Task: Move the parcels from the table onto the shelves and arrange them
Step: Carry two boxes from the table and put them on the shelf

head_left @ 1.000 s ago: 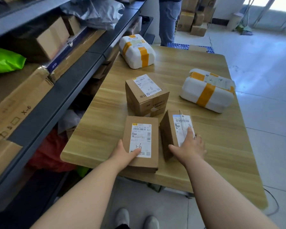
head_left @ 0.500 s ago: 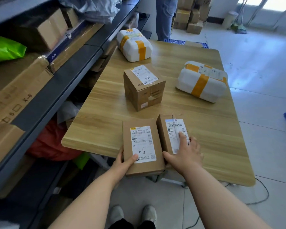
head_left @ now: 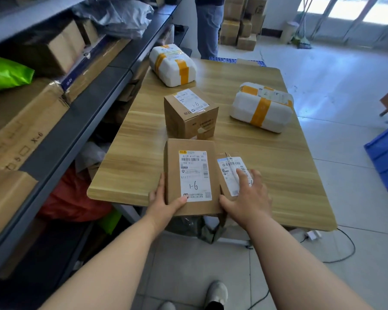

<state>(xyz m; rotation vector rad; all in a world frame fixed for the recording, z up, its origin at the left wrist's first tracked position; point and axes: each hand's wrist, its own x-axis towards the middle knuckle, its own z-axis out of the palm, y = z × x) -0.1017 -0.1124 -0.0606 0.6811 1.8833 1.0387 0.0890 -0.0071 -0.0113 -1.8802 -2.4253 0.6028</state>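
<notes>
Head cam: left hand [head_left: 164, 202] grips the flat brown cardboard parcel [head_left: 189, 175] (white label, "1-6" handwritten) at its near-left corner, thumb on top, fingers along the left side. The parcel's near end hangs past the near edge of the light wood bench [head_left: 289, 175]; can't tell if the far end rests on the bench. Right hand [head_left: 246, 198] lies flat on the smaller brown cardboard parcel [head_left: 229, 173] just beside it on the right. Its fingers are spread and fairly straight over the label, w/ the thumb out toward the gap between the two parcels. Behind them, mid-bench, stands a cube-shaped brown cardboard box [head_left: 190, 115] w/ a label on top. Two white wrapped parcels w/ orange tape also sit on the bench: one at the far-left corner [head_left: 173, 66], one on the right side [head_left: 262, 108], well apart. Dark grey metal shelves [head_left: 76, 113] run along the left, already holding cardboard boxes and a bright green bag [head_left: 7, 72]. Blue plastic crate [head_left: 385, 159] on the floor, far right.
</notes>
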